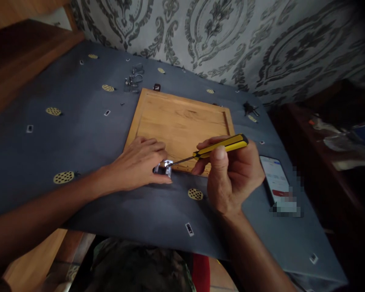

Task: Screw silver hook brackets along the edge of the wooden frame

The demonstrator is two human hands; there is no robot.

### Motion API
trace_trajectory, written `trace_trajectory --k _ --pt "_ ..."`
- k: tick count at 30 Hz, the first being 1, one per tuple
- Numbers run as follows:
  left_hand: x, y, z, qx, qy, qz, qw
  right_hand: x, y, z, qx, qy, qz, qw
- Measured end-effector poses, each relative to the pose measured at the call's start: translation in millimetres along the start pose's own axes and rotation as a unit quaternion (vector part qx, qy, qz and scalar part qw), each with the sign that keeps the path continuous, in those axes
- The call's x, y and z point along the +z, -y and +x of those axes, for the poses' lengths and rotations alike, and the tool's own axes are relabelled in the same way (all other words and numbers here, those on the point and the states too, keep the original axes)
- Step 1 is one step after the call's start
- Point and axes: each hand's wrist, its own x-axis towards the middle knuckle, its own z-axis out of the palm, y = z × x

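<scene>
My left hand (142,160) pinches a small shiny metal bracket (168,172) between thumb and fingers at the near edge of a framed wooden panel (176,117). My right hand (234,174) is closed around a yellow and black screwdriver (220,147), held at a low slant. The screwdriver's thin shaft points left, and its tip meets the bracket. Whether the tip sits in a screw is too small to tell. The panel lies flat on the table, its raised border facing up.
A dark blue cloth (88,142) with pineapple prints covers the table. Several small metal fittings (134,81) lie behind the panel's left corner, with a tiny screw (122,104) nearby. A black object (250,108) rests at back right. A lit phone (275,176) lies right of my right hand.
</scene>
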Motion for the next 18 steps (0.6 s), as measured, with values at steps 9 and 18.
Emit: trace_trajectory --k 9,18 --pt "2.3 1.6 -0.4 0.009 -0.016 -0.009 1.000 0.4 -0.9 -0.5 0.003 0.019 -0.009 1.000" --pt "2.7 1.8 -0.7 0.006 -0.014 -0.001 1.000 -6.6 6.0 -6.3 -0.019 0.092 0.016 0.995"
